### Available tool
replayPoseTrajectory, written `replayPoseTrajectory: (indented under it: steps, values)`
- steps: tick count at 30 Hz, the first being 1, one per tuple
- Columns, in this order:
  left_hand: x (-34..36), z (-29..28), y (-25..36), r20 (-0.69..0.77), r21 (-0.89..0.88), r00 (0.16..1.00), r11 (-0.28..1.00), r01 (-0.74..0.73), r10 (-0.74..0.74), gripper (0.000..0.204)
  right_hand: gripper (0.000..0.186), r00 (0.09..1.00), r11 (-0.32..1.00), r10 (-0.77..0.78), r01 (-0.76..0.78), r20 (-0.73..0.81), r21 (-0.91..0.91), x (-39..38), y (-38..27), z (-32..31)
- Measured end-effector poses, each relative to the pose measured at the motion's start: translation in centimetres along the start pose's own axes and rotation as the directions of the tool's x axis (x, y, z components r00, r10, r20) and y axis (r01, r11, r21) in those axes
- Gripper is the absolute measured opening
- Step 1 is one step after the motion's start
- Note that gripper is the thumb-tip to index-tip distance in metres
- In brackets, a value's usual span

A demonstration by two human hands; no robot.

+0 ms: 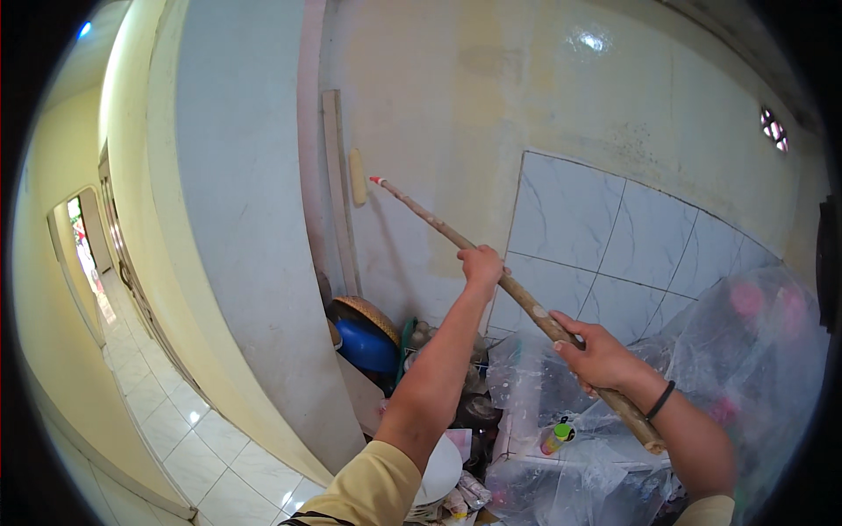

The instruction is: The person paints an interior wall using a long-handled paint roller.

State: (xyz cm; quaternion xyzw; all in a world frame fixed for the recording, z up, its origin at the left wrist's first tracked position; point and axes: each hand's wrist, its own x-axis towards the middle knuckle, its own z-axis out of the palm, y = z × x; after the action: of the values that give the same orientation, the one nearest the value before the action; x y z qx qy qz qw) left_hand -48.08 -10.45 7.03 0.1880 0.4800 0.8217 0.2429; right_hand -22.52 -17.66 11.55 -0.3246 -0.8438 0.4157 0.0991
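Both my hands grip a long wooden pole (437, 226) that slants up and to the left toward the wall (412, 105). My left hand (481, 265) is closed around its middle, and my right hand (598, 352) is wrapped round it lower down, near the thick end. At the pole's far tip shows a red piece (377, 181), and just beside it a pale yellow paint roller (357, 178) stands upright at the wall, close to a narrow vertical strip (340, 188). Whether the roller presses on the wall I cannot tell. Yellowish patches mark the wall.
White marbled tiles (570, 215) cover the wall's lower right. Clear plastic sheeting (745, 377) drapes things below them. A small green-capped bottle (556, 435) stands there. A blue bowl (364, 344) and kitchen clutter lie below the roller. Left, a partition wall (241, 193) borders a tiled hallway (197, 438).
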Motion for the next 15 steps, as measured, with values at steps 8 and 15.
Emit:
replayPoseTrajectory:
  steps: [8,15]
  values:
    - [-2.5,1.4,-1.9,-0.033,0.082,0.999,0.997,-0.003,0.006,0.027,0.055,1.0,1.0,0.019,-0.019,-0.005,0.024,-1.8,2.4,-0.4]
    - [-11.0,6.9,-7.5,0.012,0.123,0.999,0.991,0.051,-0.053,0.03,0.057,0.996,0.995,0.058,-0.052,-0.067,0.089,-10.9,7.7,-1.8]
